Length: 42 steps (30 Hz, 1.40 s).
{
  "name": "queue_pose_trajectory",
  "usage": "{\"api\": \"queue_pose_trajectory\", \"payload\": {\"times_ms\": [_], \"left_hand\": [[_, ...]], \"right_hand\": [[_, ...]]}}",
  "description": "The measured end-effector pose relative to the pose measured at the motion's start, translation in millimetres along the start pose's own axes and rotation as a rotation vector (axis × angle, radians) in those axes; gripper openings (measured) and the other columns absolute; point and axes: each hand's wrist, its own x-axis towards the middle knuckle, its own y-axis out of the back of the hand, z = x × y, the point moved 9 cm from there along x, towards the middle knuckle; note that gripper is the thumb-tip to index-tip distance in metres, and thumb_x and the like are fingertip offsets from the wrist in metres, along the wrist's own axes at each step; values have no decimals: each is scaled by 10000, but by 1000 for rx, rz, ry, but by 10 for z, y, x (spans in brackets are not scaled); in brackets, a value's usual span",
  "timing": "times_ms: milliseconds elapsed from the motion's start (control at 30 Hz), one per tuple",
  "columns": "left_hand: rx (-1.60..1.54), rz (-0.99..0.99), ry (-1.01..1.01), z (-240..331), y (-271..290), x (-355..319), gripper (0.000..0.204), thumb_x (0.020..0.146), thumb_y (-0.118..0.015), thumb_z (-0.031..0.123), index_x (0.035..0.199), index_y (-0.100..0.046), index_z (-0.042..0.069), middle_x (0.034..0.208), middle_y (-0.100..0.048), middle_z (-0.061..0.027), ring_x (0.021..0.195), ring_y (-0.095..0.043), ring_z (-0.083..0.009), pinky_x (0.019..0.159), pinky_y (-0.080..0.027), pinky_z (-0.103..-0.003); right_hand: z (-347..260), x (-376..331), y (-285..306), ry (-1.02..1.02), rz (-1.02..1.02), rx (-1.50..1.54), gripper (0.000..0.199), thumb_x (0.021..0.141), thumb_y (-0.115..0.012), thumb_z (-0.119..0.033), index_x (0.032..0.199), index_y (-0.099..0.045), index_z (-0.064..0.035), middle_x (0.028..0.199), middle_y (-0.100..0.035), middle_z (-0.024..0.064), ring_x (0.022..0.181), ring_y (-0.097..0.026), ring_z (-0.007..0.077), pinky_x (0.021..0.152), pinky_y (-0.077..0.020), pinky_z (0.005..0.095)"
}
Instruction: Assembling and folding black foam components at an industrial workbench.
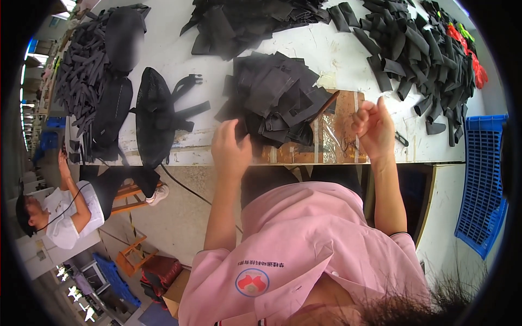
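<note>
Head view shows the pile of black fabric pieces (pixel 274 98) lying near the front edge of the white table (pixel 337 54), partly over a brown board (pixel 340 133) covered with clear tape. The left hand (pixel 231 149) rests at the pile's near edge, fingers bent down onto a black piece there, touching it; whether it actually pinches the piece is hard to tell from this angle. The right hand (pixel 374 127) is raised just beside the pile, over the board, fingers curled loosely inward toward the thumb; it may hold something small or thin, but I cannot tell what, if anything.

The pieces look thin, light and floppy, cut flat with clean edges, so one would likely sag when lifted and could drag its neighbours along. A corner or free edge sticking out of the heap looks like the best place to pinch one, peeling it off the top rather than pulling from underneath.

Further out, more black strips (pixel 418 49) are heaped at the right rear of the table, with some red and green bits at the far edge, and another dark heap (pixel 244 22) lies at the back. A black mesh panel with straps (pixel 155 117) lies to the left. A blue plastic crate (pixel 484 179) stands at the right. Another person in a white shirt (pixel 70 212) sits at lower left.
</note>
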Motion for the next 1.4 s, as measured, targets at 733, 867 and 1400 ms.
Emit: {"api": "queue_pose_trajectory", "payload": {"times_ms": [733,867,1400], "left_hand": [[-1018,-126,485,372,160,-15,169,827,-664,122,868,-589,-24,731,-619,-63,627,-583,-114,609,-459,-214],[-992,-152,418,567,186,-28,101,849,-623,77,861,-570,-8,714,-585,-23,623,-554,-83,587,-436,-199],[-1340,-140,711,608,-121,-96,267,748,-555,-81,999,-489,-14,766,-605,-75,451,-408,-16,399,-307,-156]], "right_hand": [[507,-462,-1717,399,-407,-1126,391,757,-723,-206,1021,-565,36,818,-548,107,660,-566,194,604,-475,295],[490,-450,-1722,431,-394,-1092,307,747,-723,-168,955,-612,30,804,-577,108,647,-590,200,575,-480,297],[419,-568,-1637,890,-145,-1531,109,750,-650,-73,816,-600,-2,705,-561,76,587,-574,192,498,-460,321]]}}
